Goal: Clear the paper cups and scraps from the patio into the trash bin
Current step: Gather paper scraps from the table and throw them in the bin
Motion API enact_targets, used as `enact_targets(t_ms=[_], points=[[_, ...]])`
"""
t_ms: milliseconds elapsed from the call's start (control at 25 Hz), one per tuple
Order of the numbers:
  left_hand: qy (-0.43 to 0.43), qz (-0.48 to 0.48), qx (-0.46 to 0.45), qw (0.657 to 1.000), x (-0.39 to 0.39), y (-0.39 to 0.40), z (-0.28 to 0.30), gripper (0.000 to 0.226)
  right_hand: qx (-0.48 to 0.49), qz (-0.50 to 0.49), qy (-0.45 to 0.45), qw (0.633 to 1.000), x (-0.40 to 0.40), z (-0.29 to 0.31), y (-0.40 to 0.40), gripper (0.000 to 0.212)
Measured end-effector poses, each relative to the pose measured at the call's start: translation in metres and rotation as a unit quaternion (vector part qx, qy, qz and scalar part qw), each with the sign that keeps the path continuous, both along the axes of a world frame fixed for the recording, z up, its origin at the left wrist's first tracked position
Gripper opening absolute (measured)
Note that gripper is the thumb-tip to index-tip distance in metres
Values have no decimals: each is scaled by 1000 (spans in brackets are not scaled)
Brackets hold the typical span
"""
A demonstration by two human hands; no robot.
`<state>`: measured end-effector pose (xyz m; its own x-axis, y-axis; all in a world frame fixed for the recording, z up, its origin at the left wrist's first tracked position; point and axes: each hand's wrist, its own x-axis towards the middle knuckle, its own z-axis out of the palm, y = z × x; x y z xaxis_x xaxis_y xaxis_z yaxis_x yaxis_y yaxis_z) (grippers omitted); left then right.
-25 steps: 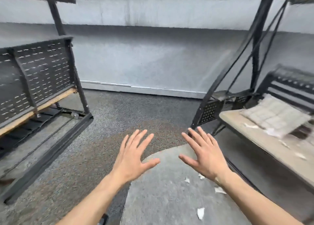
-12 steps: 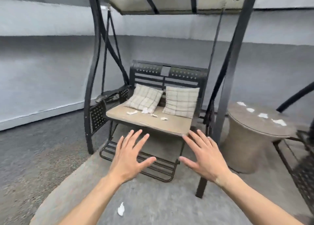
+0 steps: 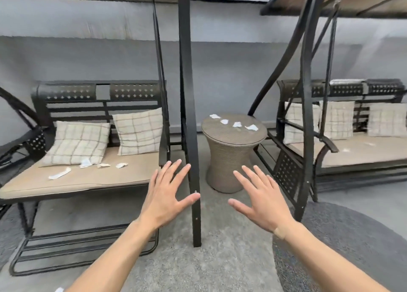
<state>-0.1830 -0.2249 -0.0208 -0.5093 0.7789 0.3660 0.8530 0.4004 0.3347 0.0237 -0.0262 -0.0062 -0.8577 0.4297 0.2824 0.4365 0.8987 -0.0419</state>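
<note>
Scraps of white paper are what you have in view, in two clusters, and the round woven counter (image 3: 233, 157) at the middle of the patio is the handiest thing to place them by. Four scraps (image 3: 234, 123) lie spread across its top, well apart from both of your hands. To the left of the counter, past the dark upright post (image 3: 189, 115), a swing bench (image 3: 83, 177) carries more scraps (image 3: 88, 167) on its tan seat cushion, lying just in front of two plaid pillows (image 3: 105, 137). One more white scrap (image 3: 59, 289) shows at the bottom edge of the view, on the floor well to the left of the counter and close to your left forearm.

Your left hand (image 3: 164, 200) hovers in front of the post, below and left of the counter, palm down, fingers (image 3: 174, 170) straight and spread, with nothing in its grasp. Your right hand (image 3: 263, 203) hovers in front of the counter's base, its fingers likewise straight and fanned, and holds nothing.

To the right of the counter stands a second swing bench (image 3: 361, 152) with three plaid pillows along its back. A darker round rug (image 3: 352, 243) lies on the floor in front of that bench, to the right of the counter.
</note>
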Motion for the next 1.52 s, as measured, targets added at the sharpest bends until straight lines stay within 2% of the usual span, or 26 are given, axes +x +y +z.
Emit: enact_targets(t_ms=[320, 680, 1040, 1280, 1520], points=[[2, -85, -15, 996, -90, 103, -12, 91, -19, -105, -14, 994, -51, -18, 74, 79], [-6, -110, -2, 994, -155, 218, -16, 94, -37, -158, 0, 987, -101, -29, 163, 79], [-11, -94, -13, 995, -178, 379, -20, 93, -53, -144, 30, 988, -131, -43, 322, 80], [-31, -60, -3, 998, -179, 488, -19, 93, -78, -136, 18, 987, -130, -41, 438, 80], [-33, -42, -25, 998, -194, 546, -25, 93, -93, -124, 18, 988, -152, -44, 517, 79]])
